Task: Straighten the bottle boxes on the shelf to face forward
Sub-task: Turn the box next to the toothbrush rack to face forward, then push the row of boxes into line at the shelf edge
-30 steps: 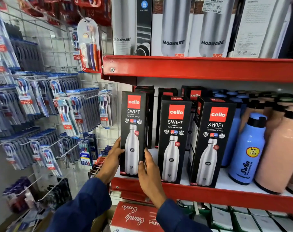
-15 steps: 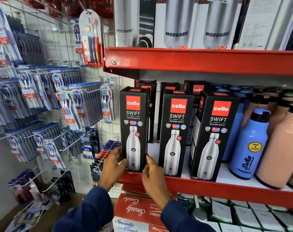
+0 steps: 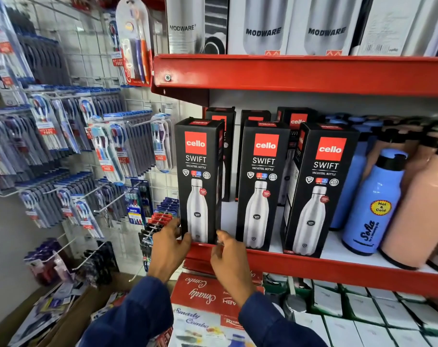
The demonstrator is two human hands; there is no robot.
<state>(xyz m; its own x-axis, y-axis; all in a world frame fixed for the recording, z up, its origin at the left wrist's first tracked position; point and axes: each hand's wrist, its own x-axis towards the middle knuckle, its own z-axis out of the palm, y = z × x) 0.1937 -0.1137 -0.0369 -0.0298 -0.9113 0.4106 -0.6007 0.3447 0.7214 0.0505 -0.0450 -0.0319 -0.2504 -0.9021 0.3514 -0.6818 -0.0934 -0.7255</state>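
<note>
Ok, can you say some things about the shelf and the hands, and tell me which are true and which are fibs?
1. Both hands hold the bottom of the left black box. True: left hand, right hand.
2. Three black boxes stand in the front row. True.
3. The blue bottle stands left of the boxes. False: it stands to their right.
4. The shelf edge is green. False: it is red.
5. Toothbrush packs hang on the left. True.
</note>
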